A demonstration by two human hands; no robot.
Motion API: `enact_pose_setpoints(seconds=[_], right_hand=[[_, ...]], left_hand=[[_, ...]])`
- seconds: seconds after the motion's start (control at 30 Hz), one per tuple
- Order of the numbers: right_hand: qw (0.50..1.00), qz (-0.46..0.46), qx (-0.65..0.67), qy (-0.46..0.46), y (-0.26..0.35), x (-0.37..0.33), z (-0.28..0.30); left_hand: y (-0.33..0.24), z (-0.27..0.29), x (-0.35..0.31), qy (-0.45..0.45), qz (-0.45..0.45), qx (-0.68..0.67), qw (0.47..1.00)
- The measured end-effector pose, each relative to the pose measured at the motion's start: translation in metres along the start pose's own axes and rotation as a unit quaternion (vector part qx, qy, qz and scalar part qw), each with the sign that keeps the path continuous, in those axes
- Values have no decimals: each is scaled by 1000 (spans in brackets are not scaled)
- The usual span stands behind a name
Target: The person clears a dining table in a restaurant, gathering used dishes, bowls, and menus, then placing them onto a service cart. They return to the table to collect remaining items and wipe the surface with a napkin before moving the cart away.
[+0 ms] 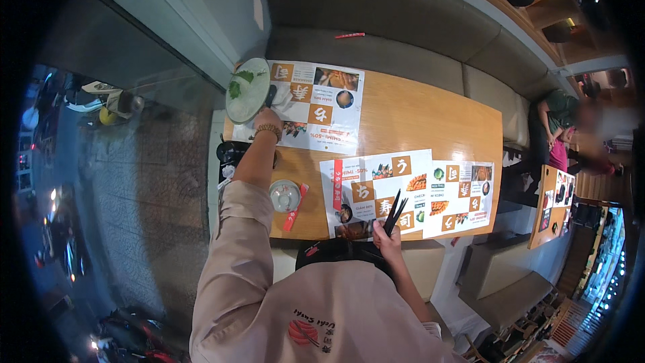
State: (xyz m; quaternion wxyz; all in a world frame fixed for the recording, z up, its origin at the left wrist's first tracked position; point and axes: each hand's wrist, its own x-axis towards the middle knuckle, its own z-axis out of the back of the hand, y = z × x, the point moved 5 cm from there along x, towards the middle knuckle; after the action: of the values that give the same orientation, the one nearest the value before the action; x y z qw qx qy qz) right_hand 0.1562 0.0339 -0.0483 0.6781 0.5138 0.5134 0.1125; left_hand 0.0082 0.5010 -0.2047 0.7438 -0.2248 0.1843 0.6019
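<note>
My left arm stretches to the table's far left corner. There my left hand (269,119) grips the near edge of a round pale green plate (247,102) with green leaves on it; the fingertips are partly hidden. The plate looks tilted and overhangs the corner. Beside it, a crumpled white napkin (282,99) lies on a printed paper placemat (336,121). Close to my body, my right hand (388,240) is closed around several black chopsticks (395,212), their tips pointing away from me above another placemat (366,191).
A drinking glass (285,196) stands near the left edge beside a red chopstick sleeve (295,207). Another red sleeve (338,185) lies on the near placemat. A cushioned bench (376,54) runs behind the wooden table (416,114). Left is a glass wall; a person (554,121) is far right.
</note>
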Motion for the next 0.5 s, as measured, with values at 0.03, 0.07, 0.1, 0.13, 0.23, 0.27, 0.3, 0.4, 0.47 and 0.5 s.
enact_pose_setpoints(seconds=[0.03, 0.07, 0.1, 0.13, 0.23, 0.27, 0.3, 0.4, 0.47, 0.5], right_hand=[[1000, 2, -19, 22, -2, 9, -3], [999, 2, -38, 35, -4, 14, -5], [998, 7, -38, 43, 4, 18, -12], [999, 18, -31, 39, 1, 22, -10], [999, 32, -36, 21, 2, 33, -7], [999, 21, -25, 31, 9, 36, -14], [999, 8, -15, 40, 14, 38, -18], [999, 30, -13, 37, 20, 50, -27], [1000, 7, 13, -10, 31, 52, -35], [998, 3, 57, -22, 36, 54, -39]], left_hand=[[25, -18, 15, -26, 14, 11, 1000], [36, -34, 22, -37, 3, 45, 998], [48, -48, 28, -51, -5, 80, 995], [29, -39, 20, -29, -37, 100, 994], [-21, 6, -33, -8, -105, 126, 986], [-16, 11, -39, -19, -97, 139, 985], [-12, 13, -44, -28, -88, 151, 984], [-17, 28, -67, -16, -140, 156, 978], [-24, 43, -93, -31, -151, 140, 978], [-37, 56, -122, -73, -199, 143, 967]])
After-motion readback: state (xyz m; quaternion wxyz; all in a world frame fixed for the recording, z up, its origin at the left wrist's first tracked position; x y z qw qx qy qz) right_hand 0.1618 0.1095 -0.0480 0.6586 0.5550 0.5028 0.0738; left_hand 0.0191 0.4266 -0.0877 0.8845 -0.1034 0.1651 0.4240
